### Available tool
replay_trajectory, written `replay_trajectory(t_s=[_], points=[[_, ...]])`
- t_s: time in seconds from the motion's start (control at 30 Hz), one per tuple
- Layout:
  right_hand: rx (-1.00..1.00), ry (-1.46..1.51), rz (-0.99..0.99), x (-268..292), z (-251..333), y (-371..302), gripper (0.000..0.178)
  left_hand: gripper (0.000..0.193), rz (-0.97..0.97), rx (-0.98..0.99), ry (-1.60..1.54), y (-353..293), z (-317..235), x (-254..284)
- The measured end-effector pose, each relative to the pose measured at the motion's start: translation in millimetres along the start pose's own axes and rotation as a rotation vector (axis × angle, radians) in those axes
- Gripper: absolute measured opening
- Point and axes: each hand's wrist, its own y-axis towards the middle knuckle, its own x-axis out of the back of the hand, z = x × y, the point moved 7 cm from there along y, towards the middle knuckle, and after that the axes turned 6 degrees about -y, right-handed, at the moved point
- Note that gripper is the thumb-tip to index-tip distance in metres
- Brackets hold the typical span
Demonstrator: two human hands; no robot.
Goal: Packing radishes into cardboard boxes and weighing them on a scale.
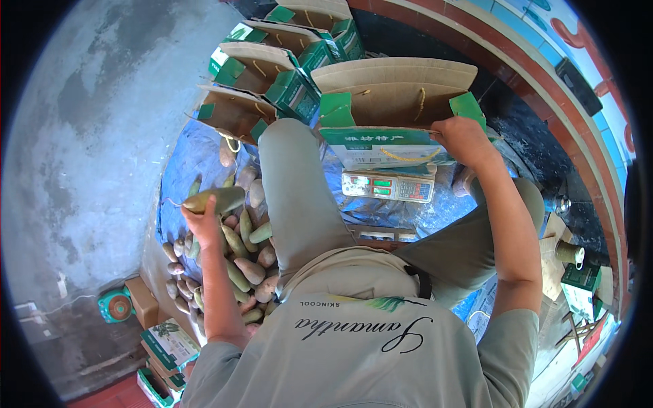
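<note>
My left hand (203, 223) is wrapped round a long green radish (219, 198), raised above a pile at my left. In that pile lie many green radishes (235, 241) and rounder pinkish-brown roots (250, 271). My right hand (464, 139) grips the top edge of a green and white carton (371, 144) near its right corner. The carton stands open at the top, with a yellow cord handle (408, 158) on its near side. Just in front of it is a digital scale (388, 185) with lit displays; whether the carton rests on it I cannot tell.
Several similar open cartons (299, 95) stand in a row at the far left. A blue tarp (178, 163) covers the floor beside a grey wall (88, 136). At the lower left are a round teal device (115, 306) and stacked cartons (170, 343); a can (570, 253) is at the right.
</note>
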Motion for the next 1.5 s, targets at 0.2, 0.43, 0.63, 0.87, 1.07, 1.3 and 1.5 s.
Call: replay_trajectory(t_s=[0.2, 0.43, 0.63, 0.87, 1.07, 1.3, 1.5], points=[[-0.008, -0.059, -0.162, -1.8, -1.4, 3.3, 0.012, 0.059, -0.044, -0.105, -0.204, 26.3, -87.6, -13.0], [0.009, -0.111, -0.234, -5.0, 10.9, 7.7, 0.01, 0.048, 0.029, -0.16, -0.601, 41.2, -154.9, -41.8], [0.032, -0.143, -0.278, -0.6, 17.4, 4.8, 0.009, 0.046, 0.181, -0.207, -0.744, 27.3, -201.8, -92.5], [0.058, -0.124, -0.209, -6.0, 18.1, 5.6, 0.011, 0.048, 0.433, -0.13, -0.807, -12.6, -242.0, -175.6], [0.043, -0.111, -0.173, -6.1, 18.3, 6.8, 0.012, 0.046, 0.667, -0.157, -0.764, -43.3, -252.7, -241.8], [0.058, -0.102, -0.188, -4.2, 20.0, 5.2, 0.012, 0.057, 1.009, -0.408, -0.21, -80.2, -241.9, -313.6], [0.073, -0.083, -0.182, -5.1, 20.2, 5.0, 0.011, 0.068, 1.209, -0.655, 0.046, -110.5, -245.9, -348.1]])
